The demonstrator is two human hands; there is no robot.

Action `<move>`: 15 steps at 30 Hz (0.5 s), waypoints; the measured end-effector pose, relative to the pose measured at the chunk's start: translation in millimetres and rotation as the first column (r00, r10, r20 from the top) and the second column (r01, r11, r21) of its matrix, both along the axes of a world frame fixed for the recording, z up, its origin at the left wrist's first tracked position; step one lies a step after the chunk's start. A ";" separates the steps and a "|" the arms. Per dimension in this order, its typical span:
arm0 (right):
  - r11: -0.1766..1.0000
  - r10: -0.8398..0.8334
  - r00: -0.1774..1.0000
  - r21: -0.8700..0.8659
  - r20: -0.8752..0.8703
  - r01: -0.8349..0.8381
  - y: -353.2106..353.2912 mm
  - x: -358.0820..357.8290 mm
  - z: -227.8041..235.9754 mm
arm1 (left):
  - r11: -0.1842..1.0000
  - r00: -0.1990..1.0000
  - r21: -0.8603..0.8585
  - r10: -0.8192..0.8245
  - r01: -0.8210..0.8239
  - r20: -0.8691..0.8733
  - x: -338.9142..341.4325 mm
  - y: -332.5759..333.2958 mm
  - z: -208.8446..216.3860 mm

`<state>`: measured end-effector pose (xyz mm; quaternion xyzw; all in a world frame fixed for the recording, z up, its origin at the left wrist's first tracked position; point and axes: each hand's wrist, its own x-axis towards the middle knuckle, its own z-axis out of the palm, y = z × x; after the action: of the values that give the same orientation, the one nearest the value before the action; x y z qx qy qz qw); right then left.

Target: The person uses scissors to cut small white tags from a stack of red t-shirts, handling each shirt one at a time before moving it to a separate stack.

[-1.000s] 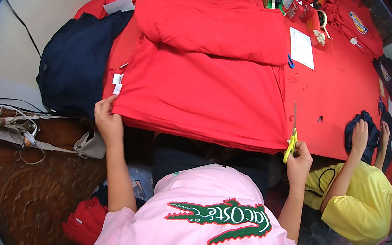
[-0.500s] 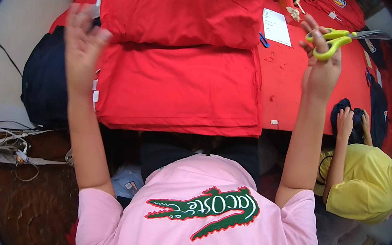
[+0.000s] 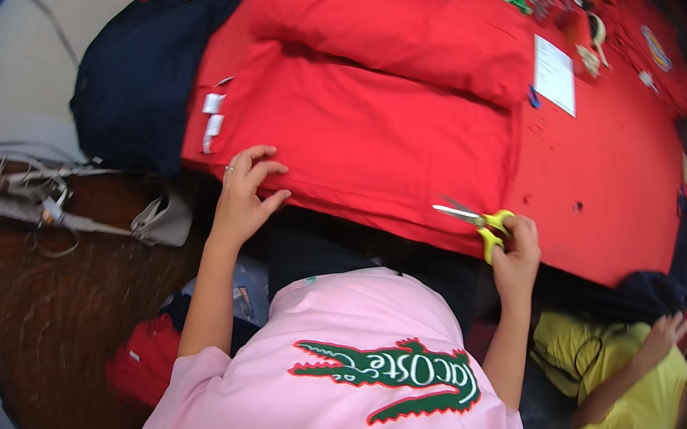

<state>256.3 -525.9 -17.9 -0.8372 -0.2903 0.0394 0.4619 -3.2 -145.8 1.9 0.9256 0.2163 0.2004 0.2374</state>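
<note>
A stack of folded red garments (image 3: 370, 136) lies before me, its upper part rolled or bunched toward the far side. White labels (image 3: 213, 123) stick out along the stack's left side. At the near left edge of the cloth is my left hand (image 3: 244, 201), fingers apart and holding nothing; it has a ring on it. My right hand (image 3: 518, 260) grips the yellow handles of a pair of scissors (image 3: 481, 221) at the near right corner. Their blades point left over the cloth and look slightly parted.
Dark navy cloth (image 3: 141, 78) hangs at the table's left. A white paper (image 3: 555, 76), a blue clip (image 3: 534, 97) and a tape roll (image 3: 597, 29) lie at the far right. At right sits a person in yellow (image 3: 636, 413). Cables (image 3: 12, 187) lie at lower left.
Both hands have come down from raised positions to the near edge of the red cloth. The scissors have swung from pointing right to pointing left. The view has shifted, too.
</note>
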 end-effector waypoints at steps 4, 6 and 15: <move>0.995 0.081 0.995 0.066 -0.050 -0.078 -17.9 15.1 12.5 | 0.941 0.957 0.206 0.285 -0.267 -0.060 -54.0 41.1 2.7; 0.993 0.114 0.990 0.015 -0.081 -0.114 -28.0 18.0 21.4 | 0.874 0.902 0.260 0.431 -0.411 -0.023 -80.1 53.7 2.6; 0.999 0.026 0.979 -0.017 -0.202 -0.030 -20.1 9.8 -0.3 | 0.583 0.783 -0.757 0.601 -0.293 0.160 -93.1 67.5 -32.5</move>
<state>266.1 -546.0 -18.1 -0.8293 -0.2531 0.1336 0.4800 -96.4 -78.3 -30.6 0.6153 0.4532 0.3427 0.5464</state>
